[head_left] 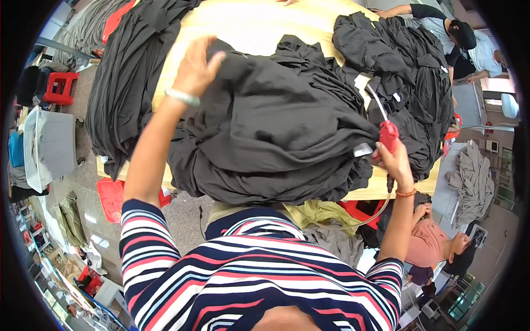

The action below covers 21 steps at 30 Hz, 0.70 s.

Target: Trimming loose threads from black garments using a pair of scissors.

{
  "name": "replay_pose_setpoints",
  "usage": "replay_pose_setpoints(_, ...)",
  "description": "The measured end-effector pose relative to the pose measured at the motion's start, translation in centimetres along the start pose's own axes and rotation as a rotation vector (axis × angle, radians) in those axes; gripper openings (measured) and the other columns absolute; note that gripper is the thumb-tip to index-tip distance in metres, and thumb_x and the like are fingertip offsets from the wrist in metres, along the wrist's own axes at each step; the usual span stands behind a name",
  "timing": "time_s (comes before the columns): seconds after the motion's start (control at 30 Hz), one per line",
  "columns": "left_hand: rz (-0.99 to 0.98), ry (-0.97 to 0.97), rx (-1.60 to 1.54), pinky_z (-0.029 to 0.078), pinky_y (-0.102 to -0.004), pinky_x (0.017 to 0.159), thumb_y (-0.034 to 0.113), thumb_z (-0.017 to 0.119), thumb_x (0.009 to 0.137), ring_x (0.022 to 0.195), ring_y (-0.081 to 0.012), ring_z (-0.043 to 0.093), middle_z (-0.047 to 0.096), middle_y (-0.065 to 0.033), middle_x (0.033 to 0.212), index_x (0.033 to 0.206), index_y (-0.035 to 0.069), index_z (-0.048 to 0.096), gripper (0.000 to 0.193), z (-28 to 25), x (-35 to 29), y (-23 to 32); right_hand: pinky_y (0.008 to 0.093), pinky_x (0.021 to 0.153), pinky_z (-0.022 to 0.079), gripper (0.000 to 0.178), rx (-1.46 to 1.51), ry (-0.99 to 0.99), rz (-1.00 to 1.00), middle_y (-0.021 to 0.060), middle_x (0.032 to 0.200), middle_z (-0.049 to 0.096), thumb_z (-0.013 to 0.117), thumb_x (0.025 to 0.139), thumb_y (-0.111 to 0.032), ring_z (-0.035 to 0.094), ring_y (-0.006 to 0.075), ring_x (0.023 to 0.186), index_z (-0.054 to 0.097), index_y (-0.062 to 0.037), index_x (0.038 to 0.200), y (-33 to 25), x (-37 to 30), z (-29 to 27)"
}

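A heap of dark grey, nearly black garments [287, 118] lies in front of me on a pale wooden table [237, 22]. My right hand [397, 163] is wrapped round a red air blow gun [388, 135] at the heap's right side. Its thin metal nozzle points away from me, and a hose [371, 219] trails back from its handle. Beside that hand, a small white label [362, 149] shows on the cloth. My left hand [197, 69] is over the heap's far left side, slightly blurred, thumb and fingers apart, with nothing visible in it.
More dark garments are piled on the table's left [124, 83] and right [395, 55]. People work at the upper right and lower right. A red stool [61, 88] and a white bin [55, 146] stand on the floor at left. Yellow-green cloth [314, 212] lies below the table edge.
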<state>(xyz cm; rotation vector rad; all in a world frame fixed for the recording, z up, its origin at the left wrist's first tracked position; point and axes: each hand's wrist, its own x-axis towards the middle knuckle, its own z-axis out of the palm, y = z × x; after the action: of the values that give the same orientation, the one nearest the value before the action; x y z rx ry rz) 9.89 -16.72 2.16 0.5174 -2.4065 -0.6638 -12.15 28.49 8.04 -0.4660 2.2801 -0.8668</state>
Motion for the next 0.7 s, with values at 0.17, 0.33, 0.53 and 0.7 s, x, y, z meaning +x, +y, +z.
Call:
replay_pose_setpoints(0.17,-0.506,-0.336,-0.209,0.047,-0.0317,0.087,0.018,0.068,0.086,0.094,-0.0195,0.06,0.062,-0.0116,0.108,0.121,0.0,0.054,0.042,1.6,-11.4,-0.3,0.0243,0.061,0.05,0.052,0.037,-0.146,-0.164,0.0047,0.084,0.065,0.06,0.089,-0.008,0.062,0.0107,0.068,0.042,-0.0046,0.138,-1.9,-4.2,4.8)
replay_pose_setpoints(0.33,-0.523,-0.351,-0.259,0.047,-0.0237,0.077,0.018,0.071,0.085,0.082,-0.0085,0.057,0.064,-0.0024,0.091,0.108,-0.003,0.06,0.033,1.0,-16.7,-0.2,0.031,0.073,0.051,0.07,-0.169,-0.42,-0.199,0.0123,0.085,0.068,0.064,0.085,-0.007,0.067,0.0181,0.072,0.031,-0.0102,0.147,-4.2,-3.9,11.7)
replay_pose_setpoints(0.53,-0.86,-0.75,-1.018,0.041,-0.0208,0.066,0.017,0.062,0.093,0.075,-0.0005,0.046,0.056,0.0074,0.081,0.093,0.001,0.062,0.016,-4.0,-14.7,4.6,0.0472,0.068,0.047,0.019,-0.363,-0.406,-0.263,0.0185,0.075,0.064,0.063,0.085,-0.022,0.062,0.0406,0.077,0.058,-0.0041,0.09,-3.0,-4.5,10.3)
replay_pose_setpoints(0.7,-1.017,-0.755,-1.122,0.039,-0.0196,0.064,0.021,0.061,0.094,0.073,-0.0015,0.047,0.056,0.0077,0.081,0.093,0.004,0.062,0.017,-1.0,-19.5,1.7,0.0437,0.067,0.049,0.022,-0.668,-0.383,-0.29,0.0179,0.073,0.065,0.064,0.085,-0.02,0.064,0.038,0.071,0.057,-0.0046,0.099,-5.6,-7.1,8.2)
